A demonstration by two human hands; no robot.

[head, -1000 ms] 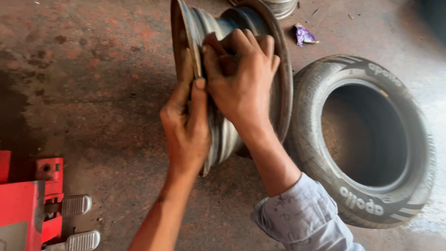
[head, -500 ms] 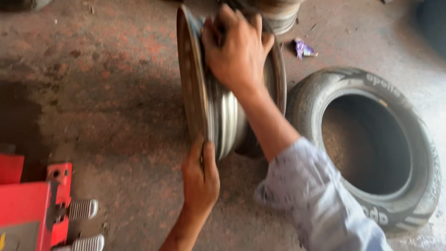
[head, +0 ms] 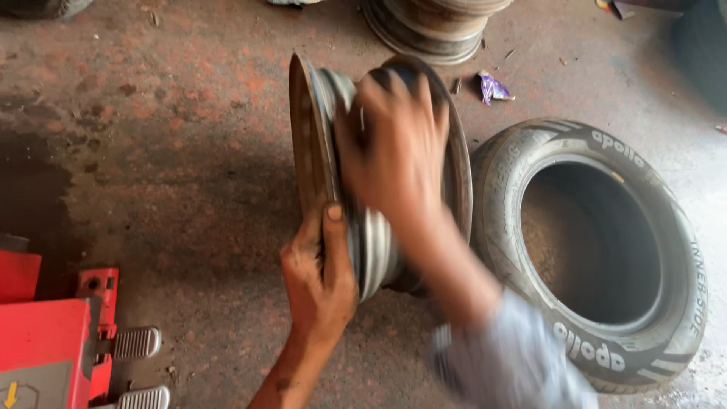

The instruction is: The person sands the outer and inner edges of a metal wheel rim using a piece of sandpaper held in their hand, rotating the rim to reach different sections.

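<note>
A bare steel wheel rim (head: 314, 144) stands upright on its edge on the stained concrete floor. My left hand (head: 318, 276) grips the rim's near lower flange, thumb along the edge. My right hand (head: 394, 148), blurred by motion, is clamped over the top of the rim's barrel. A black car tyre (head: 598, 250) lies flat on the floor just right of the rim, close to its far flange.
A red machine (head: 53, 341) with metal foot pedals (head: 136, 342) stands at the lower left. Another rim (head: 435, 23) lies at the top, with a purple wrapper (head: 492, 87) beside it. Part of a dark tyre (head: 700, 45) shows at the top right.
My left hand slid down from the rim's middle to its lower near flange. My right hand stays on top of the rim, which has stayed upright beside the tyre.
</note>
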